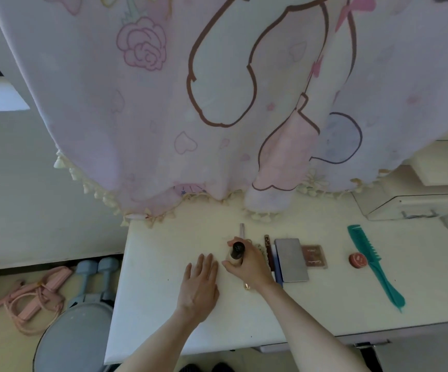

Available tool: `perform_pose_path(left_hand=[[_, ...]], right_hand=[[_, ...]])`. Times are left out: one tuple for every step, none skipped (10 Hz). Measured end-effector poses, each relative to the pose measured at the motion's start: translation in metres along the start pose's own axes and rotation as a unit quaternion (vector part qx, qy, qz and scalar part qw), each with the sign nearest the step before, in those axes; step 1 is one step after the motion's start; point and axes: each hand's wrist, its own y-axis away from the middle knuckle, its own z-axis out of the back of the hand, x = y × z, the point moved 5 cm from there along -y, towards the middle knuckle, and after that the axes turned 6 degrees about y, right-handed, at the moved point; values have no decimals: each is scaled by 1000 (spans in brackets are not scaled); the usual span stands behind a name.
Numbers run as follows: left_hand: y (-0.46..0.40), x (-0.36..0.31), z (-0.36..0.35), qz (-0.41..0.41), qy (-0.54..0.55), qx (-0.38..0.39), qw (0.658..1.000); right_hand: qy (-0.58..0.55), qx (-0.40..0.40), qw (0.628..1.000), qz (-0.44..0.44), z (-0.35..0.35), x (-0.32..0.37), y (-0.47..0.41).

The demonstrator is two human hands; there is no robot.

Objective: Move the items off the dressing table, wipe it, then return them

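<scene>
Lying flat and open on the table [163, 304], palm down, fingers straight: left hand [200, 284], just left of the bottle [236, 252]. Gripping that bottle, fingers curled round its pale body, dark cap showing on top: right hand [249, 265]. Peeking out under the right wrist, a small pinkish object [246, 285], too hidden for naming. Lying right of the bottle in a row: a brown stick [269, 251], a grey case [292, 260], a reddish palette [314, 256], a round red tin [358, 260], then a teal comb [375, 267] slanting toward the near edge. Resting just beyond the bottle, a thin pale tube [242, 230]. Hanging behind it all, brushing the table's far edge, a pink printed curtain [190, 103] with cream tassels.
</scene>
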Motion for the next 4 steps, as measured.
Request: perform_pose_path(left_hand=[[1,-4,-2,-2,-11,7,1000],[0,-4,-2,7,-10,18,1000],[-3,-3,-2,-10,11,-47,999],[-2,-2,2,-43,-2,-91,995]], right_hand=[[-1,0,1000,6,1,-1,2],[2,23,1000,-13,-4,-7,1],[9,41,999,-12,-5,-15,2],[25,70,997,30,2,-17,9]])
